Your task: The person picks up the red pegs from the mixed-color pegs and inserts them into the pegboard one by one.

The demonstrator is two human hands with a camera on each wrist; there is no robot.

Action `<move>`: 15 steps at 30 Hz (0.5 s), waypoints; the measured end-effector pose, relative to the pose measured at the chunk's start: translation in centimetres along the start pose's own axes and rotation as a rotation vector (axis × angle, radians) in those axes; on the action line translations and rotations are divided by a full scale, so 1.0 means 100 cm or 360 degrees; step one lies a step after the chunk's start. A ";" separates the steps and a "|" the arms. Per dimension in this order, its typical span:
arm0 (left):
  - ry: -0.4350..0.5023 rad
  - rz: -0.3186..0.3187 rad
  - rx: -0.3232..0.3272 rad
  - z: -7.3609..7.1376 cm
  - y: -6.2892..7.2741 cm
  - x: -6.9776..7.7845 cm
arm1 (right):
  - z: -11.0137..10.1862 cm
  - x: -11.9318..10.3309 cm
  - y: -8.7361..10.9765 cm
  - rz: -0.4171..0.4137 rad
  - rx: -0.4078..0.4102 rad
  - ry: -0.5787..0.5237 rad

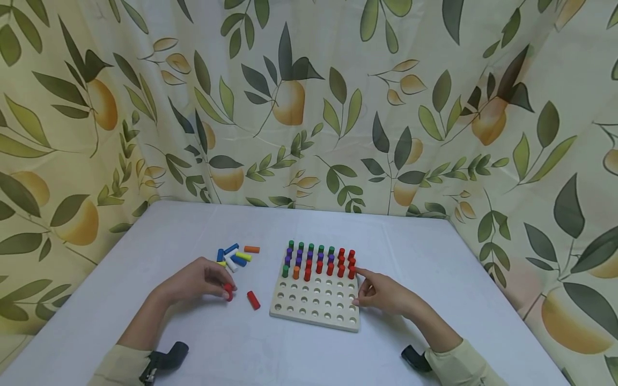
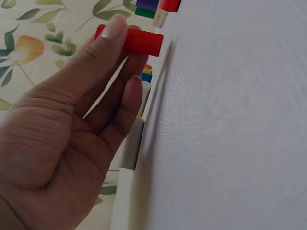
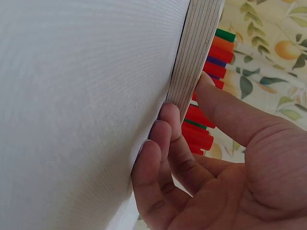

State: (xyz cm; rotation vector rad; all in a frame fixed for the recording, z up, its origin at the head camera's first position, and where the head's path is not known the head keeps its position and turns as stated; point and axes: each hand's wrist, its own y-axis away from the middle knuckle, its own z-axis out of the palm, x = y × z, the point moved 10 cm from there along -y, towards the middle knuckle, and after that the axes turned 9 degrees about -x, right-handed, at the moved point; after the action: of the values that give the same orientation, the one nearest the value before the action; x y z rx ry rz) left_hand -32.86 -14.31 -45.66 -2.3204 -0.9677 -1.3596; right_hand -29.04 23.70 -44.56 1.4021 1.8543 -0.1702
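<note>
My left hand (image 1: 200,281) pinches a red peg (image 2: 144,42) between thumb and fingers, just above the table and left of the board. Another red peg (image 1: 253,300) lies on the table close by. The wooden pegboard (image 1: 318,320) has its far rows filled with green, purple, red and orange pegs, while the near rows show bare holes. At the board's right side, my right hand (image 1: 386,294) holds the edge, its thumb on the top rim and its curled fingers (image 3: 170,117) against the layered side, low by the tablecloth.
Behind the left hand lies a loose pile of blue, white and yellow pegs (image 1: 240,261), with an orange peg (image 1: 251,249) beside it. A white cloth covers the table (image 1: 217,343). A fruit-patterned curtain (image 1: 309,107) hangs behind the table.
</note>
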 end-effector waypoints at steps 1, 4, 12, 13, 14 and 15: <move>0.0000 0.0008 0.0006 -0.001 0.000 0.002 | 0.000 0.001 0.000 0.0005 0.0002 0.0000; -0.0022 0.0023 0.0027 -0.002 -0.002 0.007 | -0.001 0.001 0.000 0.0012 0.0003 0.0011; -0.0095 -0.0002 0.0087 -0.004 -0.011 0.016 | 0.000 -0.002 0.001 -0.0012 -0.0002 0.0008; -0.0101 -0.0004 0.0101 -0.004 -0.013 0.017 | 0.000 -0.002 0.001 -0.0010 0.0001 0.0007; -0.0103 -0.0009 0.0114 -0.004 -0.015 0.018 | 0.000 -0.002 0.002 -0.0008 0.0003 0.0007; -0.0090 -0.0009 0.0120 -0.004 -0.017 0.019 | 0.000 -0.002 0.002 -0.0004 0.0004 0.0008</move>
State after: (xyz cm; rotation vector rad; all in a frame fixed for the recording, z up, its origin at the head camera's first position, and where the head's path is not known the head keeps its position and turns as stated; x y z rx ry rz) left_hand -33.64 -12.47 -43.95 -2.3129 -1.0252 -1.2435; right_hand -28.83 23.62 -44.38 1.4029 1.8607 -0.1708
